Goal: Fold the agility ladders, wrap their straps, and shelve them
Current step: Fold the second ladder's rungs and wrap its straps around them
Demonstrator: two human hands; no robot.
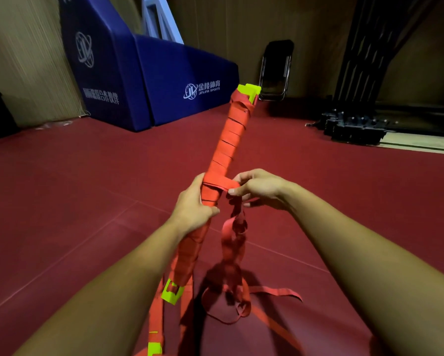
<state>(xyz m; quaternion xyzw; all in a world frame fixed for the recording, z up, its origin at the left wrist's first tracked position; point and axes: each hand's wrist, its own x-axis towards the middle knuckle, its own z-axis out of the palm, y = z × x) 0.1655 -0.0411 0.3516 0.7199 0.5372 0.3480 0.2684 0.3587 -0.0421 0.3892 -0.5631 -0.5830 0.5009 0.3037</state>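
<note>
Above the floor, the ladder is gripped by the left hand and its strap pinched by the right hand.

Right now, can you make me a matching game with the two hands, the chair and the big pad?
Things:
1. left hand
2. right hand
3. folding chair
4. pad

States:
A. blue with white writing
B. pinches the red strap
C. black, at the far wall
D. grips the wrapped ladder

Pairs: 1-D, 2-B, 3-C, 4-A
</note>
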